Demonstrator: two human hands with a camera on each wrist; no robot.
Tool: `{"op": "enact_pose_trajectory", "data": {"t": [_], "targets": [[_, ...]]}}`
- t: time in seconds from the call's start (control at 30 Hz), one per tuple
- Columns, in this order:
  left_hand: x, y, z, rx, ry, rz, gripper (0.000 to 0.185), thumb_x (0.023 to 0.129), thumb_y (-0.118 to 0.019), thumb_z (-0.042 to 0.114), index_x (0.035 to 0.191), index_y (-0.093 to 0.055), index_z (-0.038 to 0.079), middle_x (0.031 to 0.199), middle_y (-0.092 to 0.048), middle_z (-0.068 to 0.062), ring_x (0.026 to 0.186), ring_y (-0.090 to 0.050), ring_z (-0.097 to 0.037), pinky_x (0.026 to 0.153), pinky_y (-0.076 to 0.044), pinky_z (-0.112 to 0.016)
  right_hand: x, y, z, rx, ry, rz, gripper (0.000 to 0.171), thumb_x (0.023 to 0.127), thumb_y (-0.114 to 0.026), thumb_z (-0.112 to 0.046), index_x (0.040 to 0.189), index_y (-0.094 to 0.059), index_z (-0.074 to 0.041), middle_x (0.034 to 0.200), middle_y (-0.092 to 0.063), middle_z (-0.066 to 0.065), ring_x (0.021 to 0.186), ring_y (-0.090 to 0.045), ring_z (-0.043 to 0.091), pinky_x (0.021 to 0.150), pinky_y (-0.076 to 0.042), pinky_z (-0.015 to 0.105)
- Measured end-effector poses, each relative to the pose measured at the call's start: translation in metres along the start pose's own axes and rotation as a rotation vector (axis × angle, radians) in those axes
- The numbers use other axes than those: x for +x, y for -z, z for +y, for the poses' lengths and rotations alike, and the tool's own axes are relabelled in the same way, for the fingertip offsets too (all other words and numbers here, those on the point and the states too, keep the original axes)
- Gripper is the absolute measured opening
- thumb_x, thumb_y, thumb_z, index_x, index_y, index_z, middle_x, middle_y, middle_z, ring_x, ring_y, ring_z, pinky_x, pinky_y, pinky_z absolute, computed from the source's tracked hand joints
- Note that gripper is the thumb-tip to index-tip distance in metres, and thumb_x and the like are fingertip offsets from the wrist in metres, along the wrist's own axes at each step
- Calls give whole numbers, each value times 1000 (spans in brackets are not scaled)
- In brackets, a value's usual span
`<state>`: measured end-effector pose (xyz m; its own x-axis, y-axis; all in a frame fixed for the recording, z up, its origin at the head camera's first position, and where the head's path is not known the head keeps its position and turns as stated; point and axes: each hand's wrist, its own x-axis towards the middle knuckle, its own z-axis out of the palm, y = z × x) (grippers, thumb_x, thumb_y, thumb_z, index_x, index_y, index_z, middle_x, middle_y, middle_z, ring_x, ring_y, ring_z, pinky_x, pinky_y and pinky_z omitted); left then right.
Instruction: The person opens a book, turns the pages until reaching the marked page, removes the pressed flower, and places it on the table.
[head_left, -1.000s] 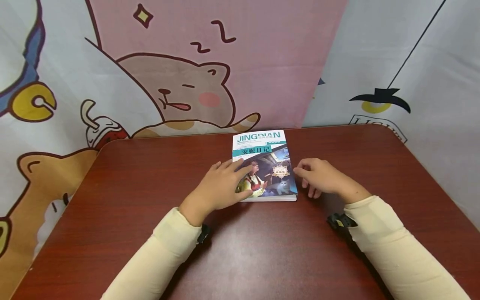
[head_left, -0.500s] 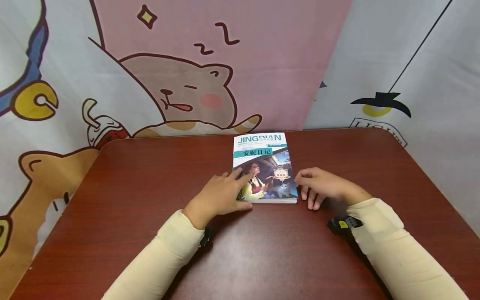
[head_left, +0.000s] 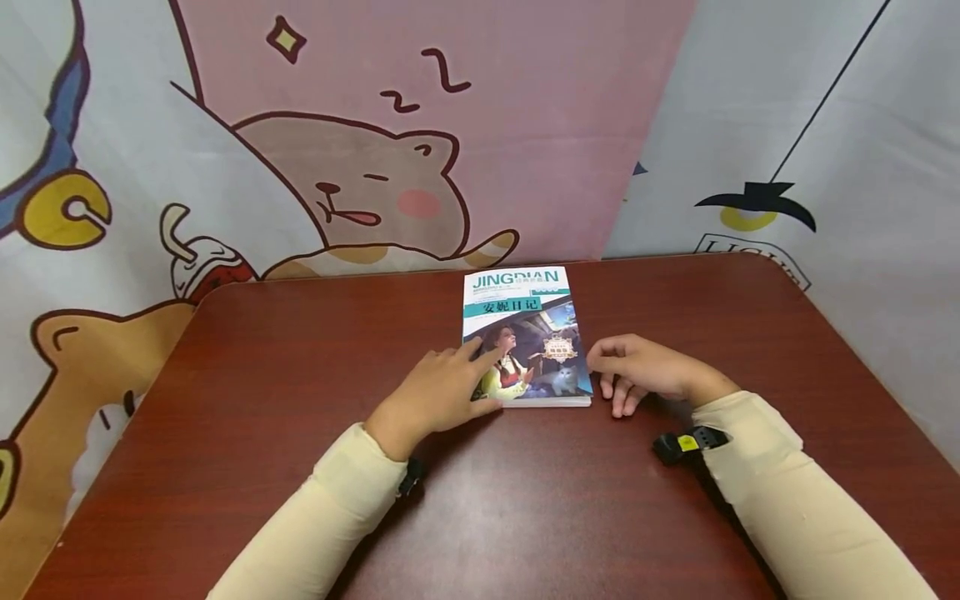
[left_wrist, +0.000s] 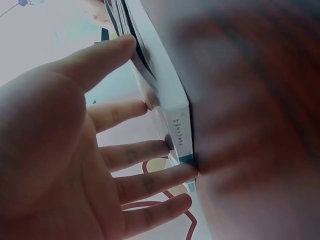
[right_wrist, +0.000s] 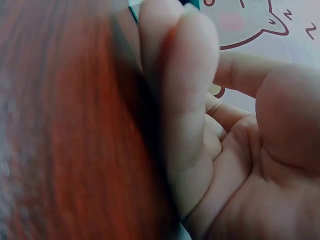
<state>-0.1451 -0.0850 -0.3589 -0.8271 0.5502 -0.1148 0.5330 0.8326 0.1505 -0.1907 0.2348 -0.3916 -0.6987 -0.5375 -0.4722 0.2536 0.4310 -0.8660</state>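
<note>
A paperback book [head_left: 525,333] with a teal and white cover and an illustrated picture lies flat on the dark red table [head_left: 300,358], toward its far side. My left hand [head_left: 438,390] rests at the book's left front corner, fingers straight and spread over the cover and spine edge. The left wrist view shows those fingers [left_wrist: 125,155] touching the book's edge [left_wrist: 172,112]. My right hand [head_left: 637,371] sits just right of the book with loosely curled fingers and fingertips on the table. In the right wrist view its fingers [right_wrist: 185,100] bend against the tabletop [right_wrist: 65,125].
A cartoon-printed cloth backdrop [head_left: 360,167] hangs behind the table and wraps both sides. Black wrist straps [head_left: 678,444] sit at both cream sleeves. The table's rounded far corners lie at left and right.
My right hand has lowered and drawn slightly toward me, its fingertips now on the table. The left hand slid a little back along the book's left edge. The book stayed put.
</note>
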Motion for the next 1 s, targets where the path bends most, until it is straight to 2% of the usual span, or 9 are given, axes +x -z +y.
{"op": "enact_pose_trajectory", "data": {"t": [0.13, 0.47, 0.7, 0.83, 1.0], "targets": [[0, -4, -3, -5, -1, -6, 75, 93, -63, 55, 157, -34, 29, 154, -44, -17, 128, -58, -38, 107, -44, -56, 2, 0, 2, 6, 1, 0, 34, 105, -51, -30, 118, -53, 2, 76, -61, 9, 59, -71, 22, 57, -60, 38], [1, -3, -8, -5, -28, 27, 76, 92, -64, 55, 157, -35, 28, 152, -47, -17, 125, -61, -36, 106, -46, -53, 4, 0, 2, 11, -7, 20, 34, 106, -48, -30, 122, -52, 0, 75, -62, 9, 58, -71, 22, 56, -60, 38], [3, -2, -11, -11, -69, 56, 79, 92, -65, 54, 158, -30, 28, 157, -41, -18, 113, -68, -35, 100, -50, -50, 5, 1, 2, 15, -17, 23, 33, 107, -46, -28, 124, -51, 1, 74, -61, 8, 57, -70, 21, 55, -59, 37], [4, -2, -12, -11, -80, 72, 82, 90, -67, 54, 158, -31, 26, 151, -48, -16, 112, -68, -35, 99, -51, -50, 6, 1, 2, 5, -17, 26, 33, 106, -48, -27, 124, -51, 1, 74, -61, 8, 56, -69, 22, 55, -59, 37], [4, -2, -14, -25, -72, 75, 89, 90, -68, 53, 160, -26, 17, 144, -56, -12, 111, -67, -33, 100, -51, -48, 8, 1, 1, -7, -26, 36, 33, 105, -50, -26, 124, -51, 1, 73, -61, 9, 55, -69, 21, 54, -59, 37]]}}
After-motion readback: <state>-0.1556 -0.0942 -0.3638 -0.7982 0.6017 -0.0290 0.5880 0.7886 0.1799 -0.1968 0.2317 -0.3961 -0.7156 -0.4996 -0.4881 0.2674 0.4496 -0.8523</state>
